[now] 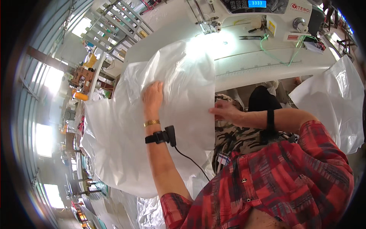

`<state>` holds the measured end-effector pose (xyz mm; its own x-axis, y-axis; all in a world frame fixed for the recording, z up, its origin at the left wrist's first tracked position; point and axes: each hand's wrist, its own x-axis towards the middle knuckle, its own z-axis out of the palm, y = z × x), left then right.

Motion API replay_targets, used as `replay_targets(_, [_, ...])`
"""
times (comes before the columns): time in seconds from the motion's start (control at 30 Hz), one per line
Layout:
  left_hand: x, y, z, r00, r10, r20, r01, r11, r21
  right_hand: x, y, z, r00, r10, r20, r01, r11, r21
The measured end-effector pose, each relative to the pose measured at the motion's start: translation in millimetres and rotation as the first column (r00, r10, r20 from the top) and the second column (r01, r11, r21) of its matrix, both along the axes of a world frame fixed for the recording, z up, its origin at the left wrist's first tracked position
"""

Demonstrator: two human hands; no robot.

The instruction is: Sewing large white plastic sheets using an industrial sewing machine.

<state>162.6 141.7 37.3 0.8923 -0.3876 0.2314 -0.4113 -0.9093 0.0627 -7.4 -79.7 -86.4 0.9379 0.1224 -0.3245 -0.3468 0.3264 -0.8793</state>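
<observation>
A large white plastic sheet (183,126), glossy and creased, spreads from under the sewing machine's needle area (211,28) down across my lap and off to the left. My left hand (153,97) lies on top of it, palm down, with the fingers fairly straight and pressing on the plastic. At the sheet's right edge is my right hand (227,112), its thumb and fingertips closed on that edge. Bright lamp glare hides where the sheet meets the needle.
The sewing machine (282,19) stands at the far side of a pale table (259,66) with a ruler scale along its front. Dark thread snips (251,37) and green thread (263,47) lie near it. Another white plastic sheet (335,103) hangs at the right. A metal rack (116,28) stands far left.
</observation>
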Motion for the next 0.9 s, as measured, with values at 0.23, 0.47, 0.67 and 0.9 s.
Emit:
replay_targets(0.23, [-16.0,26.0,-6.7,0.999,0.046,0.027,-0.045,0.999,-0.028,9.1,-9.2,-10.8,0.952,0.3,0.058,-0.262,0.897,-0.356])
replay_targets(0.47, [-62.9,36.4,9.6,0.992,0.108,-0.07,-0.102,0.991,0.09,-47.7,-38.6,41.8,0.891,0.45,0.053,-0.447,0.892,-0.065])
replay_targets(0.67, [-144.4,-35.3,-1.6,0.945,-0.138,0.298,0.201,0.961,-0.192,-46.1,-40.2,-2.6,0.919,0.371,-0.133,-0.392,0.894,-0.216])
replay_targets(0.9, [-150.8,-40.0,-64.2,0.919,-0.016,0.393,0.086,0.983,-0.163,-56.5,-31.6,2.9,0.942,0.335,-0.034,-0.336,0.94,-0.059])
